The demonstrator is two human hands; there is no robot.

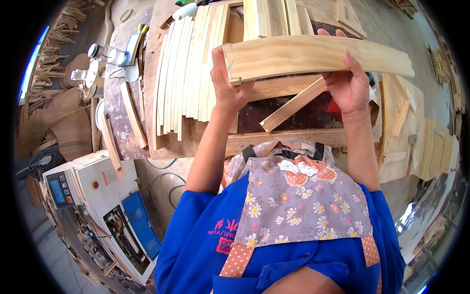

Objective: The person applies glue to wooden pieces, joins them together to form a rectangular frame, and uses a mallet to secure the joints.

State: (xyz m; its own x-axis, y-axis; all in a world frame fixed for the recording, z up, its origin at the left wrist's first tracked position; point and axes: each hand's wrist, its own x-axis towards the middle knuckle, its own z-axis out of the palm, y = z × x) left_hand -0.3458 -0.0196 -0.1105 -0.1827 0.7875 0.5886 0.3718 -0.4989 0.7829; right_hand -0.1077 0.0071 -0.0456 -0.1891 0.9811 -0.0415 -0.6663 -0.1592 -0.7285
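A long pale wooden board (303, 55), slightly curved in this view, is held up above the workbench. My left hand (229, 83) grips its left end, where a small notch shows at the lower corner. Farther along toward the right, my right hand (346, 81) holds it with the thumb across the front and fingertips showing above the top edge. Beneath the board, a narrow wooden strip (293, 104) lies slanted on the dark bench top, its upper end near my right hand. Another wooden piece (284, 88) lies behind it, partly covered.
Many wooden strips (183, 73) lie side by side left of centre, with more boards (276, 19) at the back. A clear jar (98, 51) stands far left. A white machine cabinet (105, 191) with a control panel is at lower left. Stacked boards (433, 147) lie at right.
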